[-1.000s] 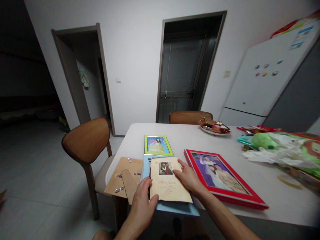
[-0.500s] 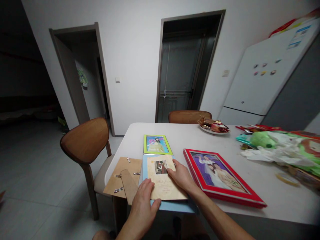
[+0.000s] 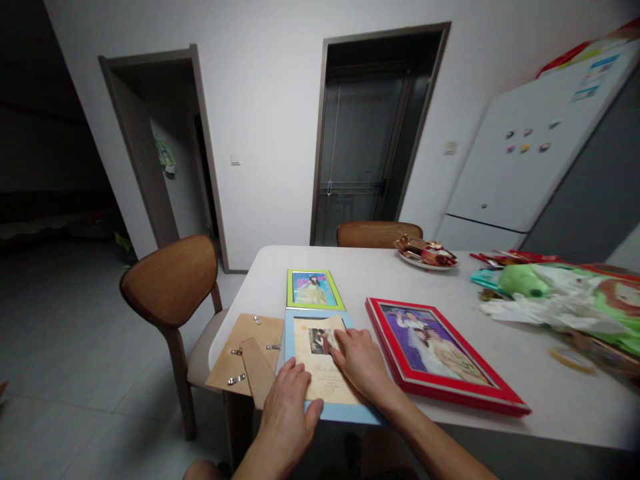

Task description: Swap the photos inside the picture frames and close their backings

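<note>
A cream paper sheet (image 3: 323, 383) with a small printed photo and writing lies over the light blue picture frame (image 3: 350, 413) at the table's near edge. My left hand (image 3: 290, 403) rests at the left side of the sheet and frame, thumb apart from the fingers. Across the sheet's right side lies my right hand (image 3: 361, 363), its fingers stretched over the paper beside the small photo. Left of the frame is a brown backing board (image 3: 257, 387) with metal clips and a stand leg. A green-edged frame (image 3: 316, 309) with a picture touches the blue frame's far edge.
Red picture frames (image 3: 395, 363) are stacked to the right, a wedding picture on top. Farther right are a tape roll (image 3: 573, 360) and a heap of plastic packaging (image 3: 545, 317). A plate (image 3: 427, 265) of items stands at the back. A wooden chair (image 3: 173, 280) is left.
My right hand has shifted from the sheet's right edge onto its face. The sheet's upper right corner sits lower, and more of the frame shows behind its top. My left hand has barely moved.
</note>
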A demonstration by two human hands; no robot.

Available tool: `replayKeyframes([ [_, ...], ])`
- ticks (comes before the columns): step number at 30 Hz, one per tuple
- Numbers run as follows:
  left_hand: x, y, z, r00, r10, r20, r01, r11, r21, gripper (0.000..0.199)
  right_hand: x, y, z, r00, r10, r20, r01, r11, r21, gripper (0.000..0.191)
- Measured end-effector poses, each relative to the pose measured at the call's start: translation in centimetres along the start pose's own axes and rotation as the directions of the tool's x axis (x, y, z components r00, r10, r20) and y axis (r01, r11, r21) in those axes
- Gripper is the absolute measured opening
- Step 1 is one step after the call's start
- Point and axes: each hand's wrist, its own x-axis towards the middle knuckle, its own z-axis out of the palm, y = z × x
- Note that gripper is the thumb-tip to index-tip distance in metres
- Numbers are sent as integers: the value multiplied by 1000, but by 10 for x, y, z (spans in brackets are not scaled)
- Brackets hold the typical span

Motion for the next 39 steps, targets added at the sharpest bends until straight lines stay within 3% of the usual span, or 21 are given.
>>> replayKeyframes([
  [6, -3, -8, -3, 1000, 18, -4, -18, 1000, -23, 39, 3, -1, 0, 999, 37, -25, -36, 999, 10, 33],
  [10, -14, -38, -24, 999, -27, -39, 28, 1000, 6, 46, -1, -9, -8, 999, 11, -44, -6, 993, 120, 33],
  [13, -22, -71, -42, 993, -93, -77, 101, 989, 110, 53, -5, -34, -17, 988, -153, 10, 144, 951, 272, 32],
  [16, -29, -101, -47, 979, -144, -142, 172, 963, 208, 55, -12, -73, -21, 943, -329, 46, 290, 882, 372, 33],
  [21, -29, -124, -40, 955, -155, -252, 209, 955, 208, 44, -20, -124, -10, 908, -407, 98, 350, 868, 353, 47],
  [25, -25, -115, -50, 937, -177, -300, 230, 961, 152, 39, -18, -131, -5, 937, -340, 77, 283, 871, 401, 38],
  [30, -20, -75, -58, 938, -85, -337, 118, 990, 78, 42, -21, -99, -23, 958, -284, -41, 258, 788, 559, 36],
  [33, -15, -46, -43, 960, -30, -280, 31, 1000, -2, 45, -30, -64, -37, 960, -274, -59, 258, 781, 568, 33],
  [39, 0, -11, -3, 991, 52, -123, -64, 993, -101, 43, -46, -2, -40, 980, -188, 72, 130, 862, 491, 32],
])
